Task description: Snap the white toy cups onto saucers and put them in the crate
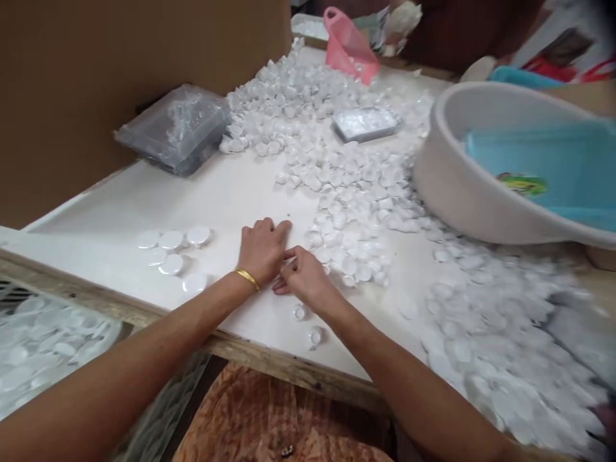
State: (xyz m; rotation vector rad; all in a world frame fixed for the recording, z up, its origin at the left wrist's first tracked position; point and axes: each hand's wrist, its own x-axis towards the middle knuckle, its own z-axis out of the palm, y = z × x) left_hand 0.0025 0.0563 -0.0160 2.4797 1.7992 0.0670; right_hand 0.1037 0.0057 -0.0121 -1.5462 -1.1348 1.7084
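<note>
My left hand [264, 249], with a gold bangle at its wrist, rests low over the white tabletop, its back toward me and its fingers bent. My right hand [308, 274] meets it from the right, thumb and fingers pinched together. Whatever is between the fingers is hidden. Two small white caps [315, 336] stand near the table's front edge, just below my right hand. To the left of my left hand lie several round white lids [172, 240] in loose rows. A heap of small white caps [353, 256] begins right beside my right hand.
Clear plastic packs [180, 125] lie at the back left by a brown board [120, 64]. A pink scoop [349, 48] sits behind the heap. At right stands a large pale tub [433, 173] beside more white discs [505, 346]. A basket of white lids [43, 340] is below left.
</note>
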